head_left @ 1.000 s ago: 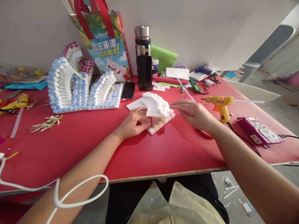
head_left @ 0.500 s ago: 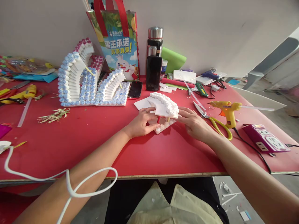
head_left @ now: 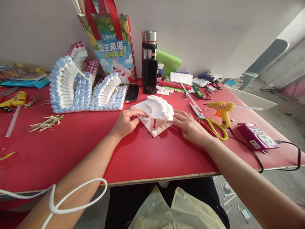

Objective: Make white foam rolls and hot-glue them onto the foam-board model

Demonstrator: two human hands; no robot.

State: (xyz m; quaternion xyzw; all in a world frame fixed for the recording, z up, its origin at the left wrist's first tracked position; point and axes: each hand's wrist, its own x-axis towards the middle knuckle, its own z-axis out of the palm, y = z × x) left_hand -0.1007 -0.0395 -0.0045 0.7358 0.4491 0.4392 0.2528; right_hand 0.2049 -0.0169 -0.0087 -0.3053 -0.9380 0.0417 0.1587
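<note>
On a red table (head_left: 143,159), a white model (head_left: 160,112) is set near the middle. On a shopping bag (head_left: 113,58), far left of the model, the large Chinese characters 雪王承诺 and 真茶真果! can be read; a smaller line above is too small to be made out surely. One corner of the model's base (head_left: 149,126) is pointed toward the near edge; its curved upper panel (head_left: 156,111), edged with white rosettes (head_left: 164,106) above a red post (head_left: 154,123), is stretched lengthwise from far left to near right. The model's left side is met by the left hand (head_left: 126,123), thumb and forefinger slightly apart; the right side is met by the right hand (head_left: 190,128), fingers outstretched and close together. Whether either is clamped on it cannot be told. The base is partly covered by the panel, a steel bottle (head_left: 149,36) is partly blocked by a black object (head_left: 150,76), and the bag is cut off at the top.
</note>
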